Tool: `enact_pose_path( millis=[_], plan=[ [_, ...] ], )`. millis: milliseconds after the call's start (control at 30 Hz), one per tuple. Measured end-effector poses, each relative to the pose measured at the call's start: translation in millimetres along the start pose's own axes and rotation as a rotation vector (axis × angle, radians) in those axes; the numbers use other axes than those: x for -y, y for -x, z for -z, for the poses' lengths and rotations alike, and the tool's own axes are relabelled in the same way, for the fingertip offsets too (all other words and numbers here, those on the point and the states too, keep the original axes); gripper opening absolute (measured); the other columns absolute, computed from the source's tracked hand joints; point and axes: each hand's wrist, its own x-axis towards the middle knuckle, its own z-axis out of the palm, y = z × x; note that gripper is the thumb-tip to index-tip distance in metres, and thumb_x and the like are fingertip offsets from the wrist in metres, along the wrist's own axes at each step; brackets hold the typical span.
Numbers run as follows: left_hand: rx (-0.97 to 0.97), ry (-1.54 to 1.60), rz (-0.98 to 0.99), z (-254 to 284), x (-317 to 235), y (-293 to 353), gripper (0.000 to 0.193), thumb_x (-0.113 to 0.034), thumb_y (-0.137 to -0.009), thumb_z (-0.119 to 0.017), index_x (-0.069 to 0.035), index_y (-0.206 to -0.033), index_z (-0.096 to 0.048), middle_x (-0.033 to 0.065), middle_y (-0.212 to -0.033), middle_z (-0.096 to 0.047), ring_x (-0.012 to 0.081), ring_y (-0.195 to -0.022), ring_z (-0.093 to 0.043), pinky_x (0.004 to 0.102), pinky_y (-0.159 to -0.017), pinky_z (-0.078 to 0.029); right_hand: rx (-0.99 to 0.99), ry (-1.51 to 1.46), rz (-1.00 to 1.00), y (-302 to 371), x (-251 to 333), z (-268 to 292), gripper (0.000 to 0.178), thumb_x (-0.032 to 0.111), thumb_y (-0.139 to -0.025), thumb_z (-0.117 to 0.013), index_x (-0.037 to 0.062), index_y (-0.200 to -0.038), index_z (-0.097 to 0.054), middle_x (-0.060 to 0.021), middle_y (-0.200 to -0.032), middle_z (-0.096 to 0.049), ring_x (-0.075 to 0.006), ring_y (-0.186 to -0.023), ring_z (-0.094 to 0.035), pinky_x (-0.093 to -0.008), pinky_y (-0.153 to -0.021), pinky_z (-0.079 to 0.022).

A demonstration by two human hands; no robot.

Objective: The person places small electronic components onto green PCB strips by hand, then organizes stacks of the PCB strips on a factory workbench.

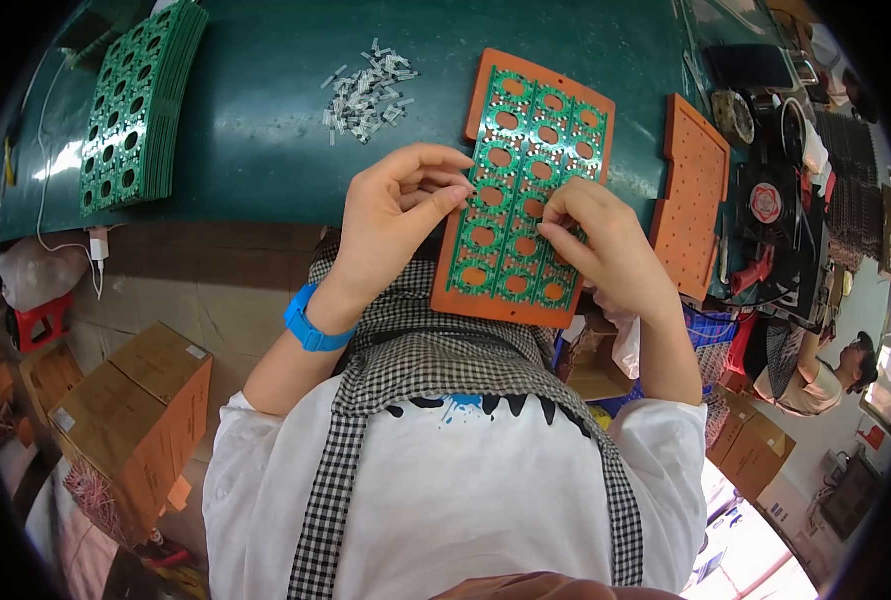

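Observation:
In front of me a green circuit board panel (516, 192) with rows of round openings lies in an orange tray (501, 304), which juts over the table's near edge. My left hand (395, 212) is at the panel's left edge, thumb and forefinger pinched together by a tiny dark thing too small to name. Over the panel's right half is my right hand (607, 243), its thumb and fingertips closed close to the board's surface. What those fingertips hold, if anything, is hidden. A loose pile of small clear and white parts (367, 92) lies on the table beyond my left hand.
A tall stack of green circuit panels (135, 110) stands at the table's left. A second orange tray (689, 195) sits to the right, beside a cluttered bench with tape rolls (733, 115). Cardboard boxes (130, 410) stand on the floor at left. Another person (805, 375) is at far right.

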Motion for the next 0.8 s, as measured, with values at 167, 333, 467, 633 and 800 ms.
enact_pose_path(
  millis=[167, 333, 467, 633, 800],
  plan=[
    [-0.003, 0.002, -0.005, 0.3, 0.5, 0.8, 0.021, 0.001, -0.086, -0.063, 0.002, -0.107, -0.063, 0.0075, -0.094, -0.066, 0.0114, -0.091, -0.064, 0.0228, -0.078, -0.053, -0.023, 0.013, 0.035, 1.0, -1.3, -1.0, 0.014, 0.006, -0.081, -0.065, 0.0002, -0.085, -0.053, -0.0121, -0.083, -0.056, -0.0290, -0.079, -0.058, -0.0367, -0.070, -0.047],
    [0.002, 0.015, -0.018, 0.1, 1.7, 0.5, 0.020, 0.001, -0.086, -0.063, 0.002, -0.107, -0.063, 0.0072, -0.094, -0.065, 0.0114, -0.091, -0.064, 0.0224, -0.078, -0.053, -0.010, -0.003, 0.023, 1.1, -1.5, -0.6, 0.014, 0.006, -0.081, -0.065, 0.0002, -0.085, -0.053, -0.0118, -0.083, -0.056, -0.0290, -0.080, -0.058, -0.0370, -0.070, -0.047],
    [0.007, 0.006, -0.016, 0.3, 0.9, 0.5, 0.020, 0.001, -0.086, -0.063, 0.002, -0.106, -0.063, 0.0070, -0.094, -0.065, 0.0113, -0.090, -0.064, 0.0222, -0.077, -0.053, -0.030, 0.039, 0.026, 1.9, 0.6, -2.4, 0.014, 0.006, -0.080, -0.065, 0.0009, -0.086, -0.053, -0.0118, -0.084, -0.056, -0.0297, -0.080, -0.058, -0.0370, -0.071, -0.048],
    [0.004, 0.011, -0.014, -0.4, 0.0, 1.5, 0.020, 0.000, -0.087, -0.063, 0.002, -0.107, -0.063, 0.0072, -0.095, -0.065, 0.0114, -0.090, -0.064, 0.0221, -0.077, -0.053, -0.115, 0.169, 0.072, 5.1, 3.4, -12.9, 0.016, 0.004, -0.078, -0.067, 0.0029, -0.084, -0.053, -0.0099, -0.084, -0.056, -0.0283, -0.079, -0.058, -0.0366, -0.070, -0.049],
    [-0.014, -0.026, -0.032, -2.9, -1.9, 2.9, 0.022, 0.000, -0.087, -0.063, 0.002, -0.108, -0.062, 0.0081, -0.094, -0.067, 0.0120, -0.087, -0.065, 0.0223, -0.075, -0.053, -0.216, 0.326, 0.225, 11.0, -0.4, -25.0, 0.018, 0.005, -0.075, -0.069, 0.0050, -0.082, -0.053, -0.0075, -0.084, -0.056, -0.0256, -0.079, -0.058, -0.0359, -0.069, -0.049]
  ],
)
